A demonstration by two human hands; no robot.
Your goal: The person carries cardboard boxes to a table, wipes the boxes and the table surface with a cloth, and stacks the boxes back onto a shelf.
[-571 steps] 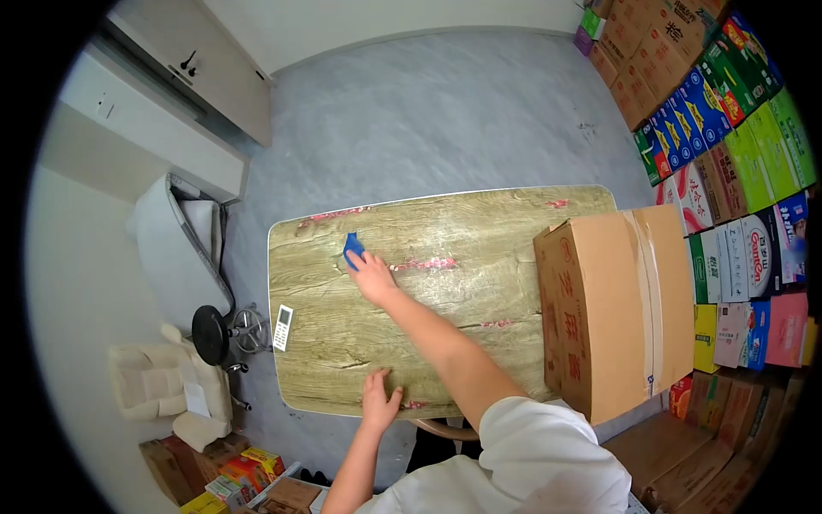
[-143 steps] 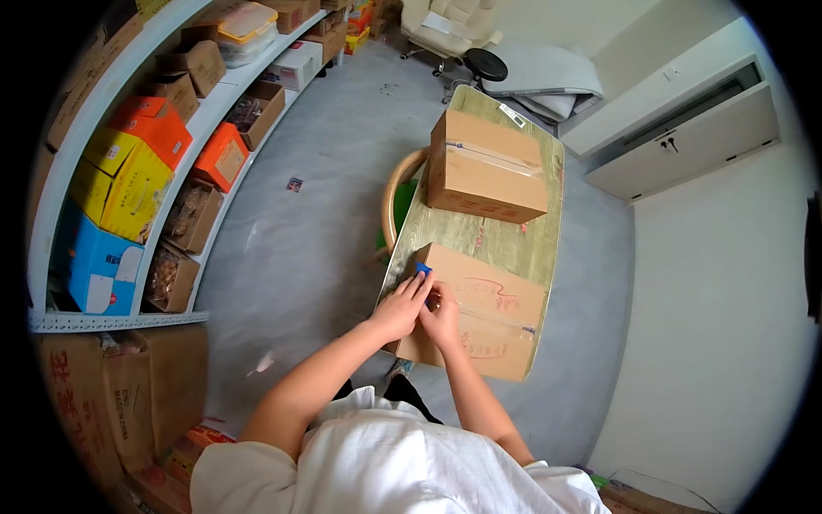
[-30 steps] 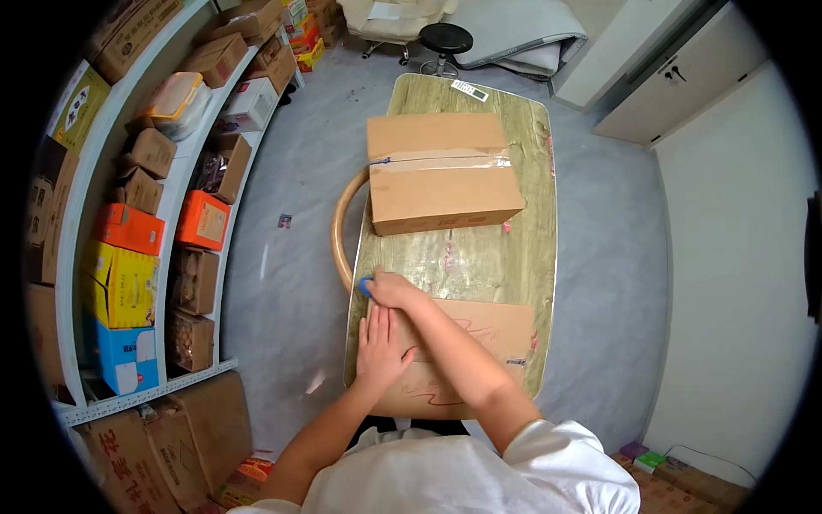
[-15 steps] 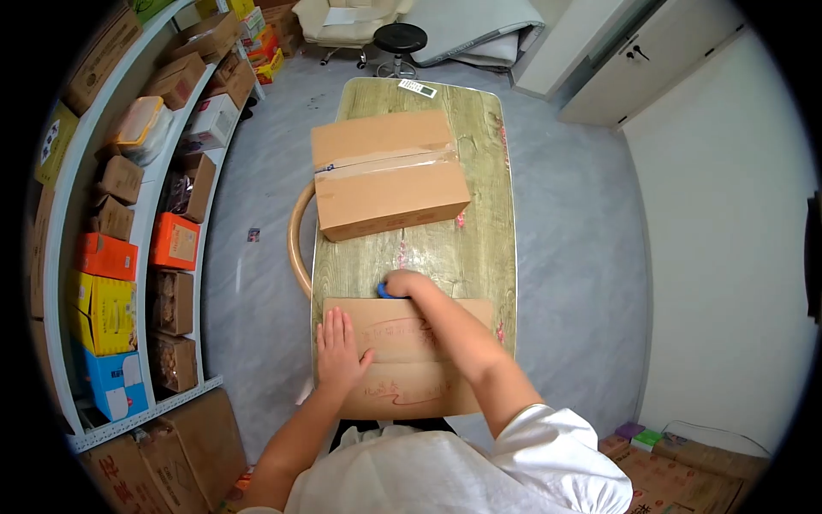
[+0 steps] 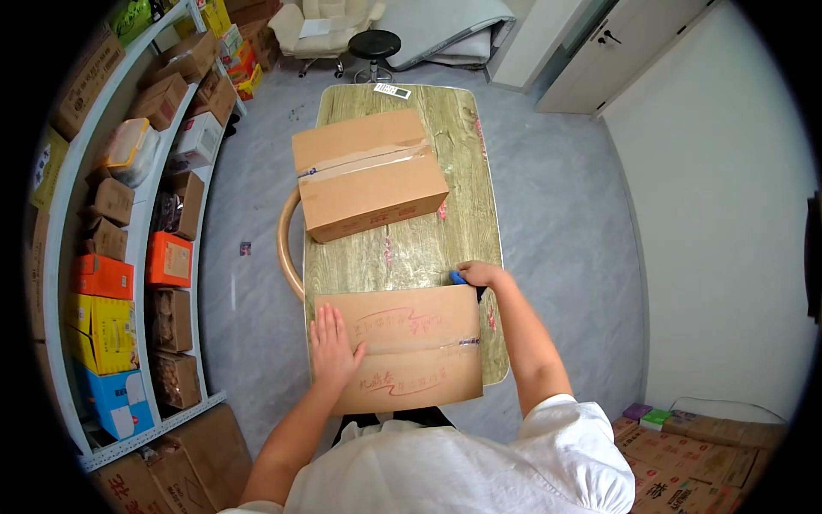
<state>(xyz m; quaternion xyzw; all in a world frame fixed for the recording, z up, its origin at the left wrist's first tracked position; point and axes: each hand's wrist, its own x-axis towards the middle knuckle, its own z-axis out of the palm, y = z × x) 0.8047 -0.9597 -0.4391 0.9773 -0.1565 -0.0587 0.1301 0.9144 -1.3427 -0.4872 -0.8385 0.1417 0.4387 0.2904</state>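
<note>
A cardboard box [image 5: 411, 373] with red handwriting lies at the near end of the table. Clear tape [image 5: 402, 347] runs along its middle seam, with blue print near the right end. My left hand [image 5: 336, 349] rests flat on the left part of the box, fingers stretched out. Beyond the far right corner, my right hand [image 5: 485, 274] is closed around a small blue tool [image 5: 458, 277] with a dark part below it. The fingers cover most of that tool, so its kind is unclear. A second, larger taped box [image 5: 368, 184] sits farther back.
The wood-grain table [image 5: 419, 253] carries both boxes and a small white calculator-like object [image 5: 392, 91] at its far end. A curved chair arm [image 5: 287, 244] touches its left side. Loaded shelves [image 5: 141, 240] stand left; a black stool [image 5: 374, 45] is behind.
My right hand has moved right with the blue tool, from the middle of the box's far edge to its far right corner. My left hand stays flat on the box. The view has shifted slightly.
</note>
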